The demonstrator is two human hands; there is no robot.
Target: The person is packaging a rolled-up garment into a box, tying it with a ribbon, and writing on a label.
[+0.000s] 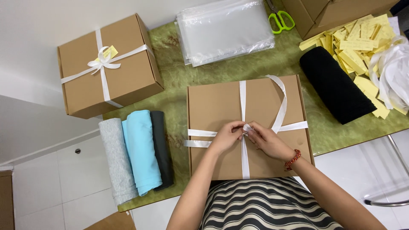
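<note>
Both hands meet at the middle of the box (pixel 221 102), right where the ribbon (pixel 243 98) crosses itself. Left hand (pixel 226 136) comes in from the box's near-left, right hand (pixel 268 140) from its near-right; fingertips of both pinch the ribbon at the crossing, so each grip is closed on ribbon, not on cardboard. Neither hand is nearer: the knot point sits between them, touching both. One ribbon band runs along the box's near-far axis, the other across it left to right, and a loose tail arcs from the crossing toward the box's far-right corner. Wrists are low, palms angled inward, forearms converging from the near edge; a red bracelet (pixel 292 159) sits on the right wrist. Left of the box lie three fabric rolls (pixel 136 149), grey, light blue, dark. Far-left of the box stands a tied box (pixel 108 64) with a bow. Beyond the box are clear bags (pixel 226 30) and green scissors (pixel 280 20); right of it, a black roll (pixel 336 85) and yellow tags (pixel 353 47).
</note>
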